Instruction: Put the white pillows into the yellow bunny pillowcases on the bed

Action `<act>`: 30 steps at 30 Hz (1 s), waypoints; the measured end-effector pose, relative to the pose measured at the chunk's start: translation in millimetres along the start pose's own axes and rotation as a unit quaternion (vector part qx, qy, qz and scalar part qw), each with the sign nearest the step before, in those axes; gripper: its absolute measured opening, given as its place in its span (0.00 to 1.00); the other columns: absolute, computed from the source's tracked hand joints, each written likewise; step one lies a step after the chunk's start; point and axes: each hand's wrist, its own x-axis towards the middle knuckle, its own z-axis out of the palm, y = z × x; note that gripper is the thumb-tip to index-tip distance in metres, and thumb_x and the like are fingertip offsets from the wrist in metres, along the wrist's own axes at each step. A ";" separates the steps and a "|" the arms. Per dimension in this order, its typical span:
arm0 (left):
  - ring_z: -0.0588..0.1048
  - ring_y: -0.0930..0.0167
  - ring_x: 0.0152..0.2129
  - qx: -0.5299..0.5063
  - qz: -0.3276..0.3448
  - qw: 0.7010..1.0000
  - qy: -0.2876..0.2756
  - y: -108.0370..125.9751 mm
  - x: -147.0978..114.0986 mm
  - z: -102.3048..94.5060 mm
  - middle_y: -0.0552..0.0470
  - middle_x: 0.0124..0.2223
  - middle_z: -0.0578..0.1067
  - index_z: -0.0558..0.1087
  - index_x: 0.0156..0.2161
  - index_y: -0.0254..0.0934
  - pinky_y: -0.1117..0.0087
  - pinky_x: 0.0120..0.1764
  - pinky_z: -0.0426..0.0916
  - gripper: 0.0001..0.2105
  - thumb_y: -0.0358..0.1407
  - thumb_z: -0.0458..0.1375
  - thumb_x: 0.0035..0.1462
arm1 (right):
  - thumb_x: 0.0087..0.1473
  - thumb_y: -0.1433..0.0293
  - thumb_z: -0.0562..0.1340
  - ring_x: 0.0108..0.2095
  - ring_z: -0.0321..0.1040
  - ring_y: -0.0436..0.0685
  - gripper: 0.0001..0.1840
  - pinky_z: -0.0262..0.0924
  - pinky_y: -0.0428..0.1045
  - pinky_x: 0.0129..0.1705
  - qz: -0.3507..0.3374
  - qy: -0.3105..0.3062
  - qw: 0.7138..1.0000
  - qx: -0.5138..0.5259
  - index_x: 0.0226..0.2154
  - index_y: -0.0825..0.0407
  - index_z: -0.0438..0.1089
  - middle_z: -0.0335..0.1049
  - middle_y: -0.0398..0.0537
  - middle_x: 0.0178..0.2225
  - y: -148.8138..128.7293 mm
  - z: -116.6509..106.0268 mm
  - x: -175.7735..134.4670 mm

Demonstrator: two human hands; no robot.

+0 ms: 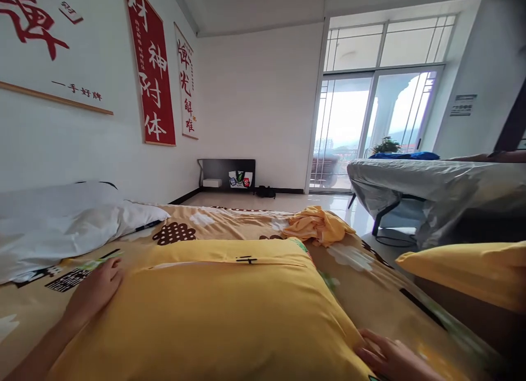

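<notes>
A plump pillow in a yellow pillowcase (230, 315) lies on the bed in front of me. Its opening flap runs across near the far edge, with a small dark mark on the seam. At the pillow's left side is my left hand (96, 285), fingers curled in against the edge; the far left corner beside it is blurred. My right hand (388, 354) grips the lower right edge, its fingers bent at the fabric and partly out of sight.
A crumpled orange-yellow cloth (318, 226) lies beyond the pillow on the patterned bedsheet (349, 282). White pillows (90, 222) rest at left. Another yellow pillow (472, 269) is at right, near a plastic-covered table (419, 175). A black open box (222, 170) stands by the far wall.
</notes>
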 end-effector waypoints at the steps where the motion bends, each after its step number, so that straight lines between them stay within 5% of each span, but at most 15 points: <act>1: 0.74 0.60 0.45 -0.021 0.015 1.000 0.006 12.4 -2.4 -11.9 0.51 0.47 0.77 0.68 0.45 0.39 0.65 0.44 0.67 0.17 0.45 0.44 0.59 | 0.39 0.52 0.61 0.36 0.75 0.67 0.20 0.69 0.55 0.38 -0.006 -0.011 1.000 -0.020 0.33 0.43 0.77 0.78 0.51 0.32 -4.2 -11.7 5.4; 3: 0.73 0.61 0.48 -0.066 0.069 0.995 -0.015 49.7 -15.0 -31.3 0.53 0.52 0.75 0.68 0.49 0.41 0.64 0.49 0.66 0.19 0.48 0.45 0.59 | 0.41 0.52 0.60 0.42 0.73 0.69 0.24 0.67 0.58 0.43 -0.028 0.009 0.999 -0.046 0.38 0.46 0.76 0.77 0.55 0.40 -23.3 -33.2 18.8; 6: 0.69 0.64 0.53 -0.106 0.227 0.960 -0.122 125.6 -46.7 -42.9 0.52 0.56 0.72 0.68 0.53 0.42 0.64 0.56 0.62 0.21 0.47 0.47 0.60 | 0.52 0.52 0.54 0.45 0.70 0.65 0.25 0.64 0.58 0.46 -0.121 0.085 0.989 -0.020 0.44 0.49 0.73 0.73 0.56 0.47 -79.3 -48.9 35.4; 9: 0.67 0.64 0.55 -0.086 0.353 0.904 -0.224 195.4 -76.5 -37.4 0.49 0.59 0.69 0.67 0.56 0.40 0.61 0.58 0.61 0.21 0.43 0.48 0.60 | 0.59 0.56 0.52 0.46 0.69 0.60 0.20 0.63 0.55 0.47 -0.236 0.072 0.969 -0.003 0.46 0.47 0.71 0.73 0.51 0.46 -140.3 -42.1 38.1; 12: 0.60 0.62 0.60 -0.060 0.439 0.853 -0.277 236.8 -89.9 -24.0 0.44 0.63 0.62 0.61 0.61 0.34 0.59 0.61 0.56 0.25 0.42 0.49 0.61 | 0.60 0.61 0.53 0.46 0.69 0.59 0.16 0.62 0.54 0.47 -0.277 0.076 0.957 -0.025 0.46 0.46 0.71 0.73 0.50 0.45 -168.4 -21.8 31.7; 16: 0.53 0.64 0.63 -0.074 0.491 0.815 -0.298 259.0 -83.8 1.3 0.42 0.66 0.55 0.56 0.64 0.31 0.61 0.63 0.51 0.29 0.46 0.47 0.63 | 0.62 0.64 0.50 0.47 0.68 0.58 0.18 0.61 0.53 0.49 -0.251 0.092 0.963 -0.021 0.47 0.50 0.70 0.72 0.53 0.48 -154.5 4.6 21.3; 19: 0.56 0.61 0.62 -0.084 0.490 0.823 -0.274 268.6 -80.1 23.9 0.40 0.65 0.57 0.57 0.63 0.30 0.58 0.63 0.51 0.29 0.47 0.45 0.64 | 0.63 0.63 0.49 0.50 0.67 0.59 0.19 0.59 0.54 0.51 -0.239 0.064 0.968 -0.033 0.48 0.50 0.70 0.72 0.53 0.49 -143.8 5.0 14.1; 22: 0.62 0.60 0.58 -0.105 0.486 0.838 -0.225 274.3 -85.9 39.4 0.40 0.61 0.65 0.62 0.59 0.31 0.56 0.61 0.53 0.28 0.49 0.47 0.62 | 0.62 0.61 0.51 0.42 0.71 0.59 0.18 0.61 0.53 0.45 -0.199 0.039 0.977 -0.060 0.39 0.49 0.73 0.76 0.51 0.40 -150.7 -9.2 13.6; 24: 0.65 0.60 0.55 -0.120 0.482 0.841 -0.213 275.0 -91.6 42.2 0.41 0.58 0.69 0.65 0.57 0.32 0.57 0.59 0.55 0.28 0.51 0.50 0.59 | 0.60 0.58 0.54 0.37 0.71 0.59 0.17 0.60 0.54 0.42 -0.181 0.066 0.977 -0.089 0.39 0.50 0.72 0.76 0.50 0.35 -160.3 -17.5 20.8; 27: 0.66 0.60 0.54 -0.122 0.484 0.839 -0.215 273.1 -96.8 37.6 0.41 0.57 0.70 0.65 0.56 0.33 0.57 0.58 0.55 0.28 0.51 0.53 0.57 | 0.56 0.58 0.59 0.43 0.68 0.63 0.21 0.58 0.55 0.46 -0.203 0.144 0.959 -0.136 0.47 0.53 0.68 0.73 0.55 0.41 -174.2 -19.1 44.9; 30: 0.66 0.59 0.53 -0.120 0.491 0.835 -0.219 273.3 -96.1 28.8 0.41 0.56 0.70 0.65 0.56 0.33 0.57 0.58 0.55 0.27 0.50 0.54 0.57 | 0.53 0.59 0.62 0.48 0.64 0.64 0.26 0.57 0.55 0.46 -0.228 0.116 0.956 -0.143 0.53 0.52 0.64 0.70 0.56 0.46 -186.5 -17.2 80.2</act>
